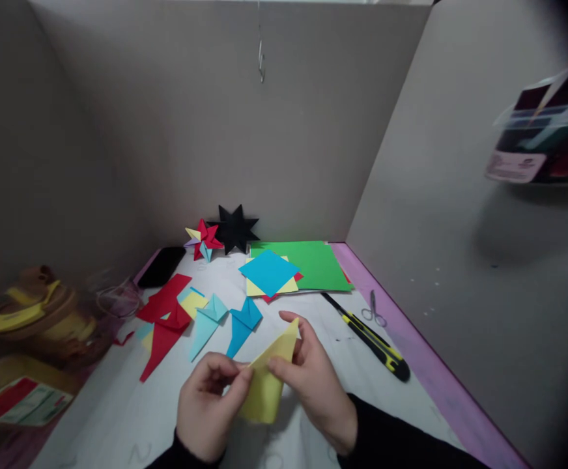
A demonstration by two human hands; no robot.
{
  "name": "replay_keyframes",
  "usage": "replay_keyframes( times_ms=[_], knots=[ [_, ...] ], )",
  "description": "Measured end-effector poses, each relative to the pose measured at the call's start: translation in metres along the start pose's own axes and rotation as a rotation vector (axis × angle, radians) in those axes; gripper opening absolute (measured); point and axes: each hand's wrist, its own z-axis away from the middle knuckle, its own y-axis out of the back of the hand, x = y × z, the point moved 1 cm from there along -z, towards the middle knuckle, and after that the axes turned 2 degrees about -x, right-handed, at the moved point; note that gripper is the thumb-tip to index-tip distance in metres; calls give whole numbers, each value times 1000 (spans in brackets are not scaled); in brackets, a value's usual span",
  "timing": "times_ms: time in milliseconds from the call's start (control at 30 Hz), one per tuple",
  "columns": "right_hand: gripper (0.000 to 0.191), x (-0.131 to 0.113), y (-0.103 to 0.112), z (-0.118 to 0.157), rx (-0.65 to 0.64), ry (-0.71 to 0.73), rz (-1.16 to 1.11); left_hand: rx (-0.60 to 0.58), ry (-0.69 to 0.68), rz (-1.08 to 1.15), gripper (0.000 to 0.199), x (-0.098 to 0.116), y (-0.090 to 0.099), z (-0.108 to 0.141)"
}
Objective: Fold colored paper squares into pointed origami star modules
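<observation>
Desk [284, 449]: white top with a purple edge, below gray walls.
Yellow paper [264, 384]: folded, at lower center of the frame, above the desk.
Left hand [210, 404]: fingers pinching its left edge.
Right hand [313, 384]: fingers gripping its right side.
Folded pieces [247, 322]: red, pale blue and blue, left of center.
Paper stack [320, 264]: green sheet and blue square, center.
Cutter [374, 342] and scissors [373, 311]: right of the hands.
Black star [235, 229]: against the back wall.

Yellow paper [267, 384], plain blue square [269, 272], green sheet [326, 264], black star [235, 228], and a cutter [374, 342] in black and yellow
</observation>
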Motion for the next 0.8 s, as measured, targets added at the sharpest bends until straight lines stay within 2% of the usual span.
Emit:
replay_keyframes(
  times_ms=[100, 233, 367, 500, 600, 800],
  knots=[
    [68, 1, 7, -6, -26, 10, 8, 11, 23, 1, 29, -2, 4, -5],
    [62, 5, 13, -9, 22, 26, 108, -21, 61, 24, 30, -2, 3, -8],
    [57, 6, 10, -5, 45, 12, 211, -101, 106, 40, 35, 0, 0, -7],
    [55, 4, 5, -3, 46, -9, 246, -145, 125, -73, 31, -1, 1, -6],
    [54, 4, 6, -5, 17, -16, 243, -121, 135, -76, 31, -2, 3, -6],
    [27, 3, 14, -6, 14, 40, 353, -25, 172, 23, 34, -6, 6, -13]
  ],
)
